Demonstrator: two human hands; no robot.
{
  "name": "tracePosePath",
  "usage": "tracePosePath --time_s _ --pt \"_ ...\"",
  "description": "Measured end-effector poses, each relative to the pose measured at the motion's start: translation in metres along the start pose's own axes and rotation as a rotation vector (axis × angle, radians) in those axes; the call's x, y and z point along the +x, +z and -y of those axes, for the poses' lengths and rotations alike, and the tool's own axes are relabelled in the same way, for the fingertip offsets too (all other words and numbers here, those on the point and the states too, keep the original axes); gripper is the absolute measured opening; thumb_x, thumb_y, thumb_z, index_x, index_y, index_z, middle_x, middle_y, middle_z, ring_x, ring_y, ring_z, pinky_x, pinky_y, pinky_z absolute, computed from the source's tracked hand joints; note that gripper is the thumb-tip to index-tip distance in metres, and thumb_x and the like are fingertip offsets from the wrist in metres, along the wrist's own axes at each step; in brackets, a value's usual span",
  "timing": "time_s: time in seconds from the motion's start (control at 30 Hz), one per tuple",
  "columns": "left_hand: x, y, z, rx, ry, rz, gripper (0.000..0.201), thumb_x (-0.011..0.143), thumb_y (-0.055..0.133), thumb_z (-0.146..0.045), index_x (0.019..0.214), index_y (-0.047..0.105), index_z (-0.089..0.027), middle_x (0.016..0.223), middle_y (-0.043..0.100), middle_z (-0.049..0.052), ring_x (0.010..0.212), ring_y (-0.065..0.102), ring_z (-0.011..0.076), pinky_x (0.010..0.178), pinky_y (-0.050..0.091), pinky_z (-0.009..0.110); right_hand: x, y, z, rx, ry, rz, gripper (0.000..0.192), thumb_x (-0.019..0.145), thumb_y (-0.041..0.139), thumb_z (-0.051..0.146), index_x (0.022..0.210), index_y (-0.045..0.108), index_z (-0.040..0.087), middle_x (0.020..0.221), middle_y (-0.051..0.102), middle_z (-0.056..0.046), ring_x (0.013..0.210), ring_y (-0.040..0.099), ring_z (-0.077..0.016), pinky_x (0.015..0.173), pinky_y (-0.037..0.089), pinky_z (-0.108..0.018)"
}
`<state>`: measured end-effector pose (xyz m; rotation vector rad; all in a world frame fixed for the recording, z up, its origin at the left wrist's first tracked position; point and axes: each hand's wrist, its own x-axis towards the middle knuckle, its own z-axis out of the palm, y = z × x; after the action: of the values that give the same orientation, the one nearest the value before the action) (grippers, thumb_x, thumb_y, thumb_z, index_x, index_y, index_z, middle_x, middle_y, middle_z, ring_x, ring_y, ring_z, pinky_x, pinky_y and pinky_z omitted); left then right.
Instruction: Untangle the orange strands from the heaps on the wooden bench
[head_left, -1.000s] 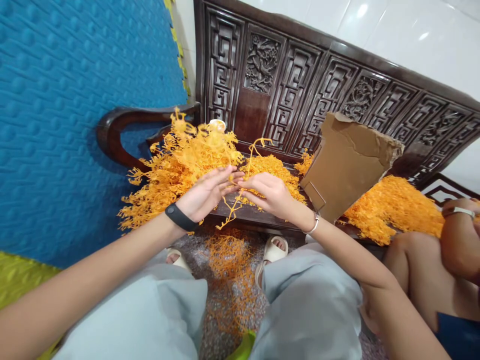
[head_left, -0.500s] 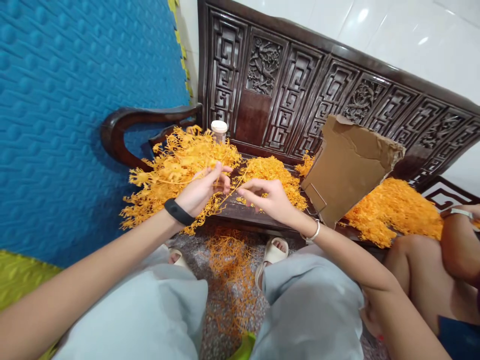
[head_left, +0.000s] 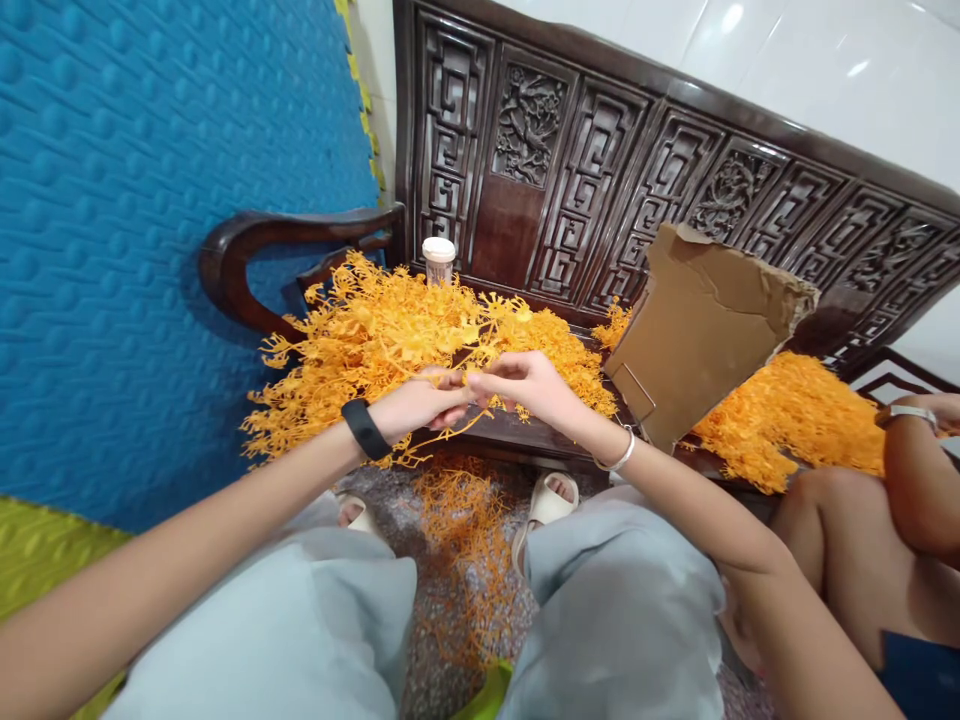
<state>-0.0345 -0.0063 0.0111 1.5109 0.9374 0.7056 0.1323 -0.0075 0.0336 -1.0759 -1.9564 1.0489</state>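
My left hand (head_left: pixel 426 402), with a black band at its wrist, is closed around an orange plastic flower sprig (head_left: pixel 486 345). The sprig's branching tips stick up past the fingers, and a thin stem trails below. My right hand (head_left: pixel 534 388) meets the left, thumb and forefinger pinched at the same sprig; the exact spot is hidden by the fingers. A large heap of orange sprigs (head_left: pixel 337 345) lies behind and left of my hands. Just beyond my right hand is a pile of small orange pieces (head_left: pixel 570 350).
Everything lies on a dark carved wooden bench (head_left: pixel 517 235). A white-lidded jar (head_left: pixel 439 258) stands at the back. Cardboard (head_left: pixel 705 320) leans upright before another orange pile (head_left: pixel 810 415). Orange scraps (head_left: pixel 461 520) litter the floor between my feet. Another person's arm (head_left: pixel 919 480) is at right.
My hands have come together, the left turning over and moving slightly right and down. The sprig between them has shifted, its branched end now pointing up.
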Motion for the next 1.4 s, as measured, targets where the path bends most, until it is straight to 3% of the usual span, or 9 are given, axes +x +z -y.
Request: tracePosePath --time_s 0.13,0.3,0.43,0.57,0.83,0.97,1.17,1.3,1.4 --pt "0.002 0.002 0.002 -0.005 -0.022 0.014 0.026 0.068 0.062 -0.037 0.058 0.049 -0.017 0.040 0.040 -0.006 0.037 0.032 0.0048 0.041 0.023 0.020 0.003 0.000 -0.006 0.076 0.066 -0.006 0.028 0.063 0.068 0.040 0.061 0.058 0.013 0.053 0.055 0.003 0.043 0.041 -0.0037 0.042 0.033 -0.019" --pt "0.004 0.000 0.004 -0.007 -0.028 0.045 0.026 0.069 0.062 -0.042 0.067 0.057 -0.017 0.044 0.041 -0.005 0.039 0.033 0.0058 0.040 0.023 0.020 0.008 -0.005 -0.010 0.138 0.095 -0.016 0.021 0.064 0.067 0.028 0.060 0.051 0.014 0.054 0.054 0.004 0.047 0.049 -0.0053 0.044 0.037 -0.018" --pt "0.002 -0.004 0.002 0.019 -0.054 0.064 0.047 0.076 0.045 -0.058 0.072 0.064 -0.016 0.041 0.040 -0.003 0.037 0.032 0.0076 0.038 0.023 0.022 0.013 -0.014 -0.020 0.191 0.140 -0.063 0.017 0.065 0.064 0.022 0.068 0.048 0.015 0.060 0.058 0.002 0.053 0.058 -0.0089 0.045 0.043 -0.019" --pt "0.000 -0.005 0.001 0.064 -0.072 0.064 0.061 0.076 0.033 -0.066 0.066 0.065 -0.015 0.037 0.037 -0.002 0.032 0.025 0.0071 0.036 0.019 0.023 0.014 -0.026 -0.032 0.101 0.054 -0.089 0.021 0.064 0.067 0.026 0.071 0.052 0.014 0.064 0.060 0.002 0.052 0.054 -0.0060 0.052 0.045 -0.020" --pt "0.002 -0.008 0.002 0.110 -0.078 -0.069 0.034 0.084 0.037 -0.045 0.078 0.057 -0.018 0.032 0.035 -0.006 0.029 0.024 0.0072 0.036 0.016 0.020 0.008 -0.043 -0.036 -0.015 -0.041 0.112 0.020 0.070 0.064 0.032 0.075 0.060 0.013 0.068 0.060 0.000 0.061 0.055 -0.0077 0.061 0.044 -0.023" --pt "-0.001 -0.005 0.001 0.189 -0.030 -0.055 0.035 0.083 0.042 -0.037 0.057 0.052 -0.016 0.030 0.034 -0.005 0.030 0.027 0.0067 0.039 0.022 0.021 0.012 -0.042 -0.040 -0.146 -0.043 -0.002 0.017 0.071 0.061 0.029 0.071 0.061 0.011 0.063 0.059 0.000 0.056 0.052 -0.0076 0.057 0.041 -0.022" --pt "0.006 0.009 -0.005 0.269 -0.012 -0.313 0.039 0.081 0.044 -0.028 0.044 0.050 -0.017 0.031 0.038 -0.004 0.031 0.034 0.0084 0.040 0.026 0.022 0.035 -0.031 -0.048 -0.400 -0.068 -0.334 0.013 0.070 0.055 0.022 0.064 0.062 0.011 0.060 0.059 0.000 0.055 0.048 -0.0081 0.058 0.037 -0.021" --pt "0.023 0.015 -0.001 0.228 -0.073 -0.357 0.043 0.081 0.044 -0.028 0.039 0.048 -0.017 0.028 0.037 -0.002 0.029 0.033 0.0089 0.040 0.024 0.024 0.055 -0.028 -0.048 -0.629 0.019 -0.396 0.017 0.072 0.052 0.022 0.067 0.064 0.012 0.065 0.062 -0.004 0.062 0.053 -0.0121 0.063 0.038 -0.023" --pt "0.034 0.018 0.004 0.070 -0.163 -0.348 0.044 0.083 0.038 -0.029 0.041 0.044 -0.018 0.026 0.030 -0.004 0.026 0.024 0.0075 0.038 0.019 0.024 0.067 -0.027 -0.051 -0.723 0.104 -0.402 0.019 0.074 0.049 0.021 0.070 0.065 0.013 0.072 0.065 -0.007 0.069 0.057 -0.0152 0.066 0.039 -0.025"
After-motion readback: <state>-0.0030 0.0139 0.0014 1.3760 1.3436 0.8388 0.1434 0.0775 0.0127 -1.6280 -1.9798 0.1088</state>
